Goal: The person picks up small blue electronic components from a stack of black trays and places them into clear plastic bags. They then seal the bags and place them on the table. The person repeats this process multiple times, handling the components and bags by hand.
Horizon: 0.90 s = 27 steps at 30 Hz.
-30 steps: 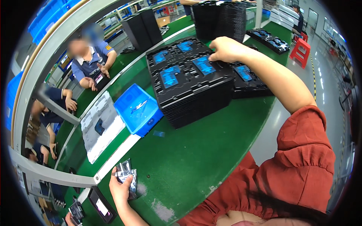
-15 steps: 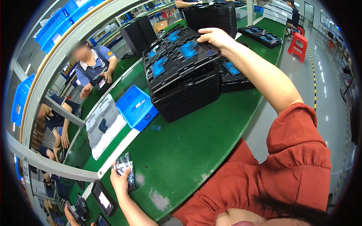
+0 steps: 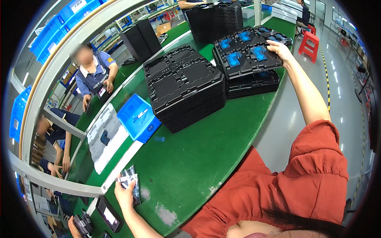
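From the head view, the right hand (image 3: 279, 49) reaches far out and grips the near edge of a black tray (image 3: 248, 55) loaded with blue parts, lifted above a lower stack (image 3: 254, 83). The left hand (image 3: 125, 194), close to the body, clutches small silvery packets (image 3: 131, 180) over the green table (image 3: 198, 158), well apart from the tray.

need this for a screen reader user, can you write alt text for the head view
A person in a red top stretches the right hand to a black tray holding blue parts, lifted over a stack of black trays on a green table. The left hand holds small clear bags near the table's edge; a taller stack of empty black trays stands beside a blue bin.
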Each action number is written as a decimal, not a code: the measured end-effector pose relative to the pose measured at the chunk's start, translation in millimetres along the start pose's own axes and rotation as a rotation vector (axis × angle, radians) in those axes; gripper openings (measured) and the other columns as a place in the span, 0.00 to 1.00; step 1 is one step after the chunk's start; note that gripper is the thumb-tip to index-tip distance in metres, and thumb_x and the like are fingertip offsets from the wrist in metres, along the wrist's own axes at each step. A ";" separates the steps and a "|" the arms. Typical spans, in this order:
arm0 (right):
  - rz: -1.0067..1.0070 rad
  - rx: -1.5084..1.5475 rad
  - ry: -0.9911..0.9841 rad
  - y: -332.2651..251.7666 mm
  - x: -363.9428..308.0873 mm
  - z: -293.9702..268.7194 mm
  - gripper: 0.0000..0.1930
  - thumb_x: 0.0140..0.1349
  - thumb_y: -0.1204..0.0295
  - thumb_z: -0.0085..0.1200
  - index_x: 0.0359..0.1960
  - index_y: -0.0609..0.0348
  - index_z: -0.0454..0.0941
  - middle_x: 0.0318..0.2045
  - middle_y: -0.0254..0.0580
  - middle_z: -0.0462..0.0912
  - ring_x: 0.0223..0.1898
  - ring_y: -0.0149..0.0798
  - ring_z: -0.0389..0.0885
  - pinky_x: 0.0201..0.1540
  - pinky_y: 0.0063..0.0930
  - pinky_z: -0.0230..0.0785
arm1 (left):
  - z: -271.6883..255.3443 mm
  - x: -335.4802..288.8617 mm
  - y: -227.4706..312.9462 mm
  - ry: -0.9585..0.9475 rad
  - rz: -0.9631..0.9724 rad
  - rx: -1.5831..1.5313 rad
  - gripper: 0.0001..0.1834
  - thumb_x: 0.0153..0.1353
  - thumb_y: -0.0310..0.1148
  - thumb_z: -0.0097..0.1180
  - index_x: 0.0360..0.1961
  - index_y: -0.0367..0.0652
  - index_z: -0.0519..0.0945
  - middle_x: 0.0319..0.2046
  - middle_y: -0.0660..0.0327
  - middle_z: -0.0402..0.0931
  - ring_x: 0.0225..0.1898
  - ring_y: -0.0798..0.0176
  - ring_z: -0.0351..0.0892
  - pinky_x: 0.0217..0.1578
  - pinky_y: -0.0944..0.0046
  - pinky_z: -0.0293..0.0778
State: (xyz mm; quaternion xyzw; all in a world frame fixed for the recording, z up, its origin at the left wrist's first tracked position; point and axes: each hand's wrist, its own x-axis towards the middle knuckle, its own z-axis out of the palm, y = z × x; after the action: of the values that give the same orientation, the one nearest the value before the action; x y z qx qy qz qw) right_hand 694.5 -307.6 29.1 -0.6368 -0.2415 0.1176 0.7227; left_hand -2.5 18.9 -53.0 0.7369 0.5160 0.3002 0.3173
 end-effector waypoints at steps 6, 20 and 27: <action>-0.157 -0.648 -0.003 34.3 -16.7 -12.1 0.28 0.53 0.72 0.61 0.56 0.67 0.71 0.49 0.51 0.79 0.49 0.38 0.78 0.55 0.28 0.67 | 0.5 -4.4 13.0 0.010 -0.051 -0.033 0.35 0.47 0.25 0.66 0.59 0.33 0.69 0.42 0.54 0.77 0.40 0.64 0.76 0.45 0.66 0.71; -0.143 -0.946 -0.217 33.8 -35.1 -2.4 0.27 0.58 0.68 0.56 0.59 0.63 0.68 0.56 0.52 0.74 0.58 0.43 0.72 0.61 0.29 0.60 | -7.0 -8.4 10.4 -0.038 -0.020 -0.114 0.34 0.48 0.21 0.63 0.60 0.36 0.68 0.43 0.54 0.77 0.42 0.64 0.75 0.47 0.66 0.70; -0.379 -1.292 0.098 34.5 -42.8 -3.1 0.27 0.54 0.63 0.59 0.56 0.58 0.72 0.54 0.52 0.74 0.57 0.48 0.71 0.61 0.36 0.61 | -5.2 -5.4 2.9 -0.044 -0.047 -0.239 0.33 0.47 0.20 0.61 0.59 0.33 0.69 0.47 0.52 0.76 0.44 0.63 0.76 0.48 0.64 0.72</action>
State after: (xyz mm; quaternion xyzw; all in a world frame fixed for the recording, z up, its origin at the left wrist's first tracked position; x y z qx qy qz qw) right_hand 664.1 -325.2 -13.4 -0.8923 -0.3380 -0.2083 0.2149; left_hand -6.4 13.8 -48.1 0.6879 0.4864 0.3359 0.4212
